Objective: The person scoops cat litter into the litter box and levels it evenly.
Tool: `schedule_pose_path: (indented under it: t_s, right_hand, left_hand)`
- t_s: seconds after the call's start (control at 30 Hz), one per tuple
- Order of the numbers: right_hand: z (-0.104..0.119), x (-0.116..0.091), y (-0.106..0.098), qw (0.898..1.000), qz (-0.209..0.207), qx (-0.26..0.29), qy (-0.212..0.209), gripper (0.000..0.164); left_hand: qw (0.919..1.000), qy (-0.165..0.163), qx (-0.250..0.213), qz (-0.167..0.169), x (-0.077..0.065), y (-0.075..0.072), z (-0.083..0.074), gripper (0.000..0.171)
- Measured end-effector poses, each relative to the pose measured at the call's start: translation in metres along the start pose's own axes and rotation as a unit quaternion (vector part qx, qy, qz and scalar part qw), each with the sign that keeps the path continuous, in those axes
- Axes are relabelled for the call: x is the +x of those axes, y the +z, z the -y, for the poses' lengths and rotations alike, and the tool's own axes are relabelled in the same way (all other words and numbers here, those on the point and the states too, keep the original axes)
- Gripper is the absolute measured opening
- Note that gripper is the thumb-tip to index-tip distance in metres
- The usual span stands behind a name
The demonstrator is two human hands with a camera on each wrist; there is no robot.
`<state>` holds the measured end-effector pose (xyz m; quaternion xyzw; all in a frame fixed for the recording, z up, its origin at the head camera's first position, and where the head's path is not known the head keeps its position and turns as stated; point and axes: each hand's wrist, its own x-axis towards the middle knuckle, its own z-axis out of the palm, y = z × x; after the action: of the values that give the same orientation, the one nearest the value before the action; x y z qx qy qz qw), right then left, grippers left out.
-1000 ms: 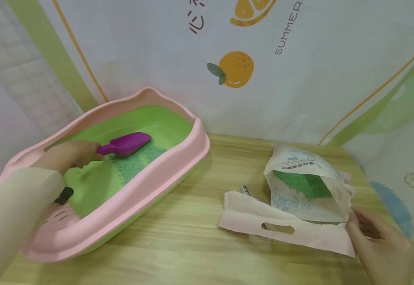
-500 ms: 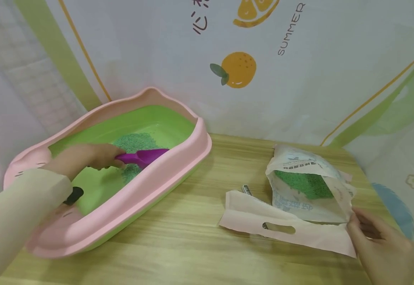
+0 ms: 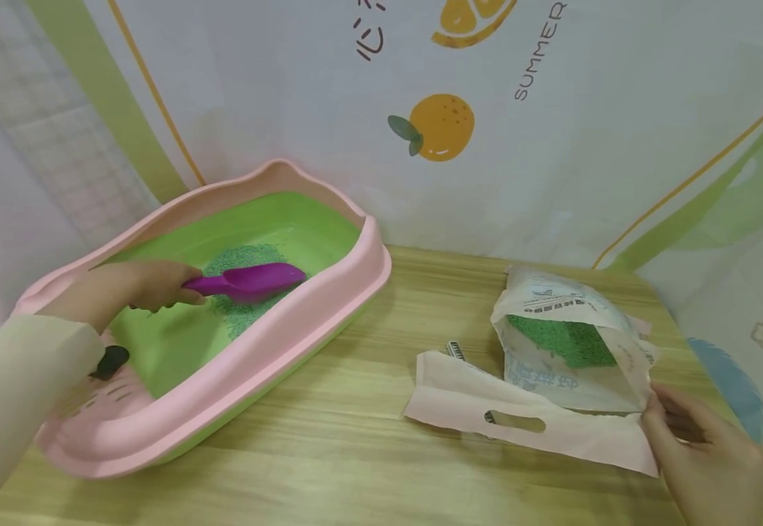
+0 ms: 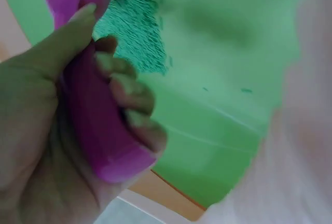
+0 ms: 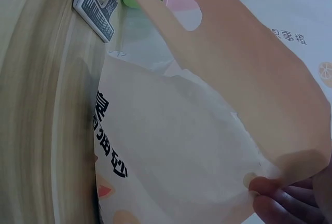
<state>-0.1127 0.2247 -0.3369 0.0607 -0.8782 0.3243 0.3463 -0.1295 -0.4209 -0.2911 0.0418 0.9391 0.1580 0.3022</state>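
Observation:
My left hand [image 3: 158, 285] grips the handle of a purple scoop [image 3: 266, 281], its fingers curled round it in the left wrist view [image 4: 98, 115]. The scoop hangs over green pellet litter [image 3: 243, 256] on the floor of a green litter box with a pink rim [image 3: 302, 314]. At the right, my right hand [image 3: 710, 453] pinches the corner of a white litter bag [image 3: 545, 376] where a torn pink top strip [image 3: 585, 438] with a handle slot hangs on. The bag lies with its mouth open, green pellets [image 3: 572, 340] inside. In the right wrist view fingertips hold the paper edge [image 5: 270, 182].
A small printed clip-like piece [image 5: 96, 14] lies on the wooden table [image 3: 328, 431], partly under the strip. Behind stands a white curtain [image 3: 289, 88] with orange prints. A black oval [image 3: 112, 361] shows at the box's near end.
My left hand moved the scoop right towards the box's side rim, then back left a little. The pellets under it are more spread. My right hand and the bag stay put.

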Motion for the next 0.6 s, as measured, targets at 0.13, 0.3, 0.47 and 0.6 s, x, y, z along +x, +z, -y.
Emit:
schedule_pose_path:
  t_s: [0.13,0.3,0.47,0.6]
  right_hand:
    - [-0.001,-0.001,0.002,1.0,-0.003,-0.001,0.003,0.016]
    - [-0.003,-0.003,0.004,1.0,-0.012,0.01,0.002,0.016]
    - [-0.005,-0.004,0.005,1.0,-0.018,0.024,-0.006,0.015]
    - [-0.007,-0.004,0.005,0.999,-0.019,0.028,-0.012,0.015]
  left_hand:
    - [0.9968,-0.003,-0.044,0.067,0.001,0.005,-0.003,0.018]
    - [0.9911,-0.041,-0.067,0.107,-0.007,0.008,-0.009,0.024]
    - [0.986,-0.075,-0.074,0.129,-0.017,0.01,-0.013,0.032]
    - [0.9843,-0.087,-0.085,0.129,-0.022,0.011,-0.014,0.035]
